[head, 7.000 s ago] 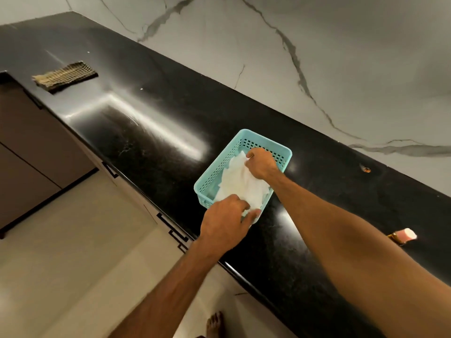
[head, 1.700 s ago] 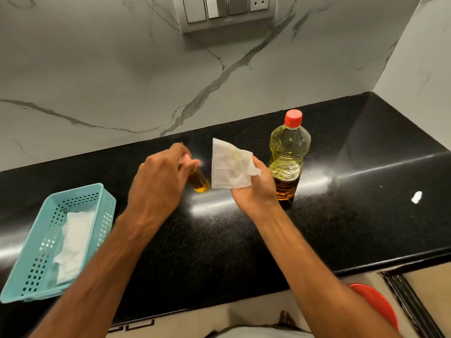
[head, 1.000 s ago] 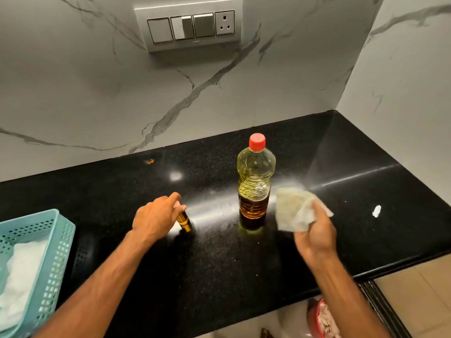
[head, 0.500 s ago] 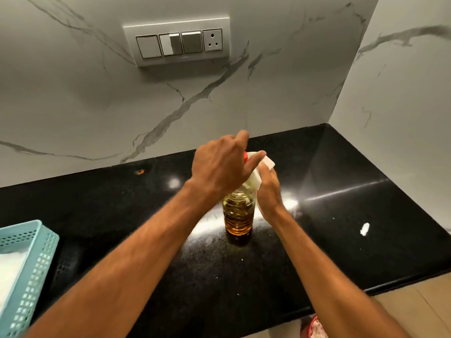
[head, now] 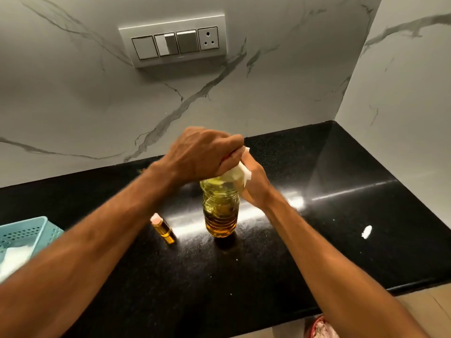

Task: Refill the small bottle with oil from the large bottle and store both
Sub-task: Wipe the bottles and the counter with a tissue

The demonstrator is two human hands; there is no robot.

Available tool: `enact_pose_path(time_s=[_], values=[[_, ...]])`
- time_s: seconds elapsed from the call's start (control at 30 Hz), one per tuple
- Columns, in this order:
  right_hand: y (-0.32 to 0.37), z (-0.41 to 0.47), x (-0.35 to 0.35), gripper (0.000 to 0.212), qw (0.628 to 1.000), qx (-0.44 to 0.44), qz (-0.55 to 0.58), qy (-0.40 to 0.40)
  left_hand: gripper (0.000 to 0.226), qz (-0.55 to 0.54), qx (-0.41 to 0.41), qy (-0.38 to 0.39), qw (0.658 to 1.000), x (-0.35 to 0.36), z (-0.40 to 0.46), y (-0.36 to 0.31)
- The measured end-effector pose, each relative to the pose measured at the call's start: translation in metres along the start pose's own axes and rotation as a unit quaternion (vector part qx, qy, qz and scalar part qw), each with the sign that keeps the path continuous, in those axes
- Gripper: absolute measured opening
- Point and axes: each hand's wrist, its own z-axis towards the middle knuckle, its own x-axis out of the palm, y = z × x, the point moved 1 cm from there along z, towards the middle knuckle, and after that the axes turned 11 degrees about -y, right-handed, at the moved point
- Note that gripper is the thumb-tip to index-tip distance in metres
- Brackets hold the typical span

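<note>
The large oil bottle (head: 220, 211) stands upright on the black counter (head: 268, 264), holding yellow oil. My left hand (head: 202, 154) is closed over its red cap, which is almost hidden. My right hand (head: 255, 184) presses a white tissue (head: 240, 173) against the bottle's shoulder and neck. The small bottle (head: 163, 228) of amber oil, with a pale cap, stands free on the counter just left of the large bottle, under my left forearm.
A teal plastic basket (head: 26, 236) with white tissues sits at the counter's left edge. A small white scrap (head: 366, 231) lies on the right. Marble walls meet at the back right corner; a switch panel (head: 174, 41) is on the back wall.
My left hand let go of the small bottle and moved onto the large bottle's cap. My right hand brought the tissue from the right against the bottle's neck.
</note>
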Motion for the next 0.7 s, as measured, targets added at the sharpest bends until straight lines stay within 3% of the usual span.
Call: enact_pose_path(time_s=[0.1,0.2,0.37,0.5,0.63,0.7], values=[[-0.002,0.001,-0.007,0.027,0.999,0.012,-0.008,0.033,0.036,0.007,0.007,0.014,1.0,-0.013,0.008,0.0],[-0.008,0.001,-0.019,0.021,0.999,-0.005,-0.032,0.022,0.038,0.036,-0.063,0.019,0.997,-0.016,0.006,-0.003],[-0.016,-0.014,-0.043,0.033,0.996,0.006,-0.061,-0.071,0.043,0.057,-0.172,0.006,0.983,-0.014,-0.004,-0.011],[-0.027,-0.034,-0.027,0.041,0.987,-0.033,-0.137,-0.078,0.042,0.076,-0.227,0.015,0.971,-0.012,-0.006,-0.017],[-0.042,-0.051,-0.007,0.021,0.966,-0.069,-0.117,-0.22,0.042,0.099,-0.278,0.041,0.955,-0.009,-0.006,-0.02],[-0.053,-0.06,-0.009,0.023,0.958,-0.105,-0.139,-0.226,0.041,0.11,-0.3,0.051,0.946,-0.009,-0.008,-0.02]])
